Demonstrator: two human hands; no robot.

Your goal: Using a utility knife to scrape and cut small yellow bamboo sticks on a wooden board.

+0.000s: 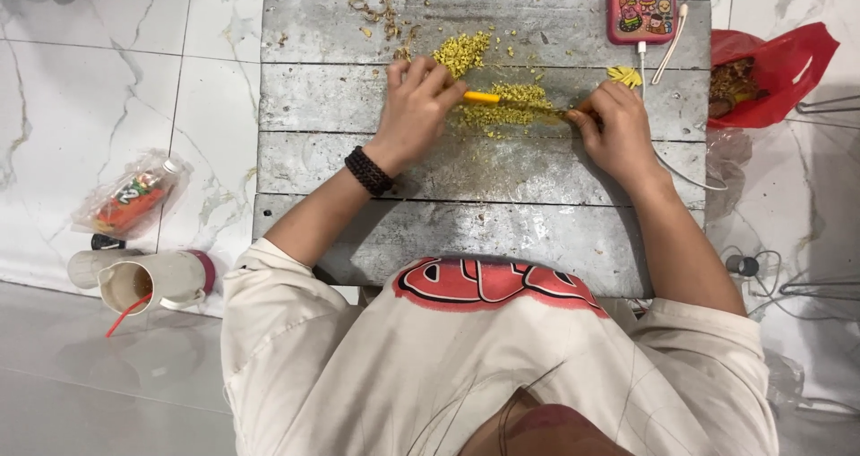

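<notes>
Pinching a yellow-handled knife (502,100), left hand (414,107) and right hand (616,126) each grip clamped.

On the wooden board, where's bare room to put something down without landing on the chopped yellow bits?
The wooden board is bare on the planks between the hands and the person's body, and along its left edge beside the left hand. It is crowded between left hand and right hand, where the knife crosses the yellow bits, and by the phone.

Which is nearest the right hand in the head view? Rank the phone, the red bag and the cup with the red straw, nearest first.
From the right hand:
1. Phone, just beyond it on the boards.
2. Red bag, off to the right; close to the phone's distance.
3. Cup, far left on the floor.
</notes>
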